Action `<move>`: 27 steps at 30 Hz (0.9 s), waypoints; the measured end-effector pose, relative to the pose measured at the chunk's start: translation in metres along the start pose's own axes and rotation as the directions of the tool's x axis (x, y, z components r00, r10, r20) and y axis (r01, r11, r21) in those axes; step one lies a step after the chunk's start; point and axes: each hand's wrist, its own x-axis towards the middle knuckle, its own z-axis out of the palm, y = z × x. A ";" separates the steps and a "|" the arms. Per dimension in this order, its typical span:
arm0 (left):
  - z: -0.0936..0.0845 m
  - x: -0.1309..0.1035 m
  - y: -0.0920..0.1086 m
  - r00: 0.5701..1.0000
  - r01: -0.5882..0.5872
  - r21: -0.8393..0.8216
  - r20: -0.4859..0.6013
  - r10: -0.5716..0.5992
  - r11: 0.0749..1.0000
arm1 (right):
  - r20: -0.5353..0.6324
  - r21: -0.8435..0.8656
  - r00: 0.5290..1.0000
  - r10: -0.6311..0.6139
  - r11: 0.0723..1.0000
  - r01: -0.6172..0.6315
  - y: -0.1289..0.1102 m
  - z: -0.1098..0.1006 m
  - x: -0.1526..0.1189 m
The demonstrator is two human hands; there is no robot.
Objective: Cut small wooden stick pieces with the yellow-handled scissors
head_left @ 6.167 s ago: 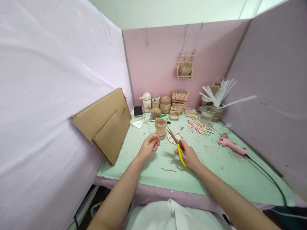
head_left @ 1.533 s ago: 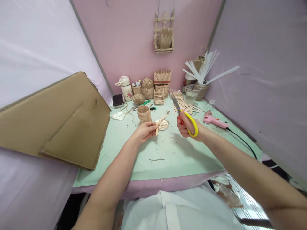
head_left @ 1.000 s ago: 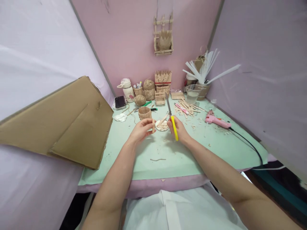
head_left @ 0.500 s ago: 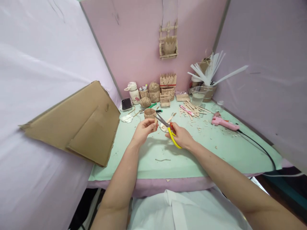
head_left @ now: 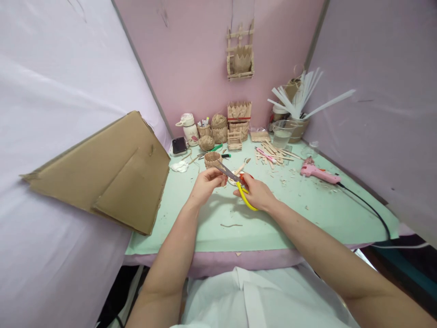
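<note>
My right hand (head_left: 256,191) grips scissors (head_left: 243,193) with yellow and orange handles, their blades pointing left and looking closer together than apart. The blade tips lie at the fingers of my left hand (head_left: 205,184), which pinches a short piece of wooden craft stick (head_left: 223,181), mostly hidden by the fingers. Just behind my left hand stands a small round basket (head_left: 213,158) with a scalloped rim. A small white dish (head_left: 232,181) with wood bits in it lies behind the scissors, partly covered by them.
Craft sticks (head_left: 278,154) lie in a loose pile at the right with a pink pen (head_left: 265,155). A pink glue gun (head_left: 319,173) trails a black cord. Cardboard (head_left: 112,173) leans at the left. Twine balls (head_left: 206,143), a white bottle (head_left: 190,130) and a clear cup (head_left: 282,135) stand behind.
The scissor blades have closed from a wider gap, near the left hand's fingers. The stick piece, upright before, now shows less. The view has shifted slightly.
</note>
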 end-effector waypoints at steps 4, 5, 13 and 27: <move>0.000 0.000 0.000 1.000 0.018 0.013 -0.022 -0.018 1.000 | 0.005 -0.016 1.000 0.006 1.000 -0.006 -0.001 -0.001 0.000; 0.001 0.000 0.000 0.999 0.019 0.018 -0.027 -0.018 1.000 | 0.006 -0.019 1.000 0.006 1.000 -0.006 -0.001 -0.001 0.000; 0.003 -0.001 0.000 0.998 0.032 0.018 -0.060 -0.031 0.999 | 0.008 -0.043 1.000 0.005 0.999 -0.004 -0.002 -0.002 0.000; 0.003 -0.001 0.002 0.996 0.070 0.000 -0.053 -0.070 0.998 | 0.028 -0.086 1.000 0.004 0.996 -0.002 -0.003 -0.002 -0.001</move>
